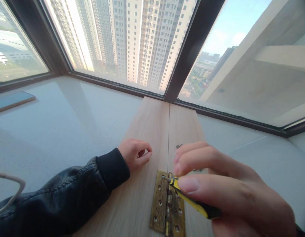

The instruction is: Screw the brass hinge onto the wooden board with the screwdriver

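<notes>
Clearly, we have the yellow-and-black screwdriver clamped between thumb and fingers of our right hand, its handle slanting over the brass-coloured hinge. The tip meets the top hole of the hinge's left leaf, where a screw head seems to sit. The hinge lies flat across the seam between the left board and the right board. Our left hand rests curled on the left board, thumb and forefinger tips together, with nothing visible between them.

We judge the screwdriver light and rigid, its thin shaft inclined to slip from the screw if it leans; the thick handle suits a rolling fingertip grip, held in line with the screw. The hinge looks stiff, fairly heavy and hardly fragile, and we would steady it by pressing the outer edge of a leaf.
</notes>
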A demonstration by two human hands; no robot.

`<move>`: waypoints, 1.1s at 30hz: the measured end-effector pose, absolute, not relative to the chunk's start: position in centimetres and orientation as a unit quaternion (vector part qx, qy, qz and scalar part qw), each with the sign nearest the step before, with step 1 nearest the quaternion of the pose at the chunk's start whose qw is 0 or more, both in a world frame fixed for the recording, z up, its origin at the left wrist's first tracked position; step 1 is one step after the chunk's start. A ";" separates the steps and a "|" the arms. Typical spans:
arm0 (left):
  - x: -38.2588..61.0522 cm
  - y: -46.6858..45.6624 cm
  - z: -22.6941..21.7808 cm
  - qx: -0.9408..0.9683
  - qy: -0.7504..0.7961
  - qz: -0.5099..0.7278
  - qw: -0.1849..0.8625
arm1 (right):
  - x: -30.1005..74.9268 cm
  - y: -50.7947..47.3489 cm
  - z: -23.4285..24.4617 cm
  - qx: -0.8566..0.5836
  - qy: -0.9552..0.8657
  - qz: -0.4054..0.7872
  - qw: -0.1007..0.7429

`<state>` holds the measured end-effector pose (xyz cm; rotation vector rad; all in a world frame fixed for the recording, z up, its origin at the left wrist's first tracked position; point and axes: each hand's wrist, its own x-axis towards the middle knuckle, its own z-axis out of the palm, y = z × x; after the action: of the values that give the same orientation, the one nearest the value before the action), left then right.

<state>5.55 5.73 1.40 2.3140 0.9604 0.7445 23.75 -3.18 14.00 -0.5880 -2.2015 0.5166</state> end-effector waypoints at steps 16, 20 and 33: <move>5.5 5.8 1.3 0.851 0.355 0.278 0.269 | 22.9 -2.9 13.8 -0.207 -0.848 0.251 0.419; 5.5 5.8 1.3 0.856 0.352 0.276 0.258 | 24.2 -3.0 13.6 -0.253 -0.829 0.233 0.442; 5.4 5.7 1.5 0.855 0.353 0.276 0.261 | 25.2 -3.6 14.1 -0.264 -0.904 0.025 0.335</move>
<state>5.43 5.67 1.45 2.3163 0.9548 0.7474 25.19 -3.64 14.12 -0.6885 -2.3588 0.0662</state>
